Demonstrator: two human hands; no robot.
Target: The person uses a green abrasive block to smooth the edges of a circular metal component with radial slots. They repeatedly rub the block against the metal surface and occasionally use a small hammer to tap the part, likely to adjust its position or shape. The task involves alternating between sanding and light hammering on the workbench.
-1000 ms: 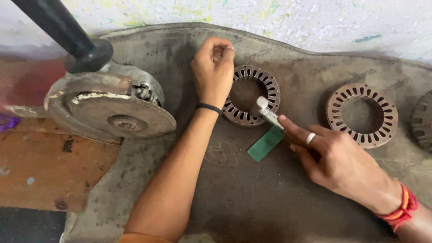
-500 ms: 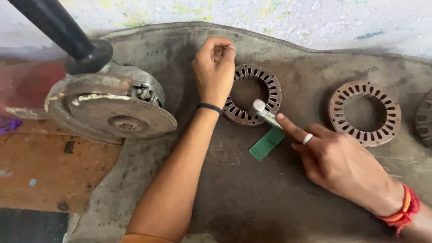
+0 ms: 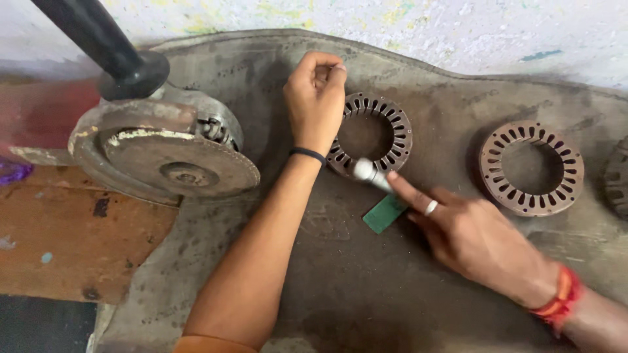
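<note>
A round slotted metal stator core (image 3: pixel 386 124) lies flat on a grey sheet. My left hand (image 3: pixel 315 101) rests on its left rim, fingers curled and pinched together at the top edge. My right hand (image 3: pixel 474 238) holds a short white cylindrical tool (image 3: pixel 370 174), index finger laid along it, its tip over the core's lower rim. A small green rectangular strip (image 3: pixel 384 214) lies on the sheet just under that hand's fingers. What my left fingertips pinch is hidden.
A second slotted core (image 3: pixel 530 167) lies to the right, and part of a third (image 3: pixel 618 180) at the right edge. A heavy round metal wheel (image 3: pixel 167 160) with a black handle (image 3: pixel 104 49) stands at left, over a wooden board (image 3: pixel 72 242).
My right hand has slid left with the white tool, bringing its tip onto the core's lower rim. My left hand has stayed on the core.
</note>
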